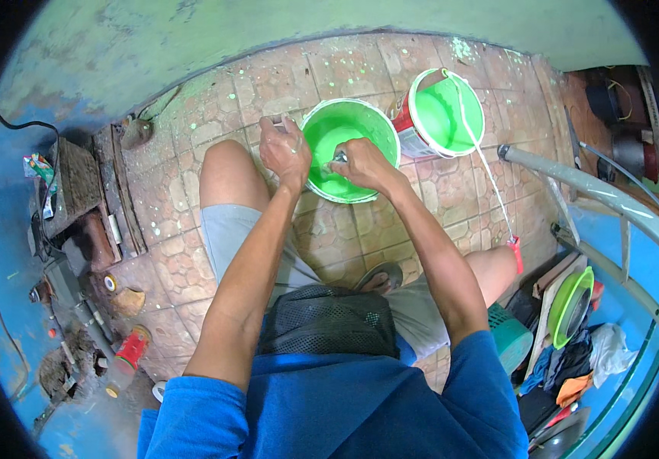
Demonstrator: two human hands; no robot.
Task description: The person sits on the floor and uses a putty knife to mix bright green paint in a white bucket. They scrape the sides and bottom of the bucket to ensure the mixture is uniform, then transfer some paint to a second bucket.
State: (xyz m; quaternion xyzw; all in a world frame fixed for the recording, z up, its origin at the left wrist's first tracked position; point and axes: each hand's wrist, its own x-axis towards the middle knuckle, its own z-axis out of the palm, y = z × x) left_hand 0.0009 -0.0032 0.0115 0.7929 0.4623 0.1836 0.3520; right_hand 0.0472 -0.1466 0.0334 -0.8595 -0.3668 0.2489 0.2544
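Note:
A white-rimmed bucket (383,120) with bright green paint (331,138) in it stands on the tiled floor between my knees. My right hand (366,165) is closed over the bucket's near side, gripping a tool with a greyish metallic part (339,157). The tool's lower end reaches toward the paint, and its kind is not clear. At the bucket's left rim, my left hand (284,151) is closed with its fingers curled. A small greyish-brown edge shows by those fingers; I cannot make out what it is.
A second paint bucket (413,122) stands to the right, with a white rod (484,164) running from it to a red handle (515,254) by my right knee. A ladder (589,183) lies farther right. Pipes (89,317) and a bottle (124,366) sit at left.

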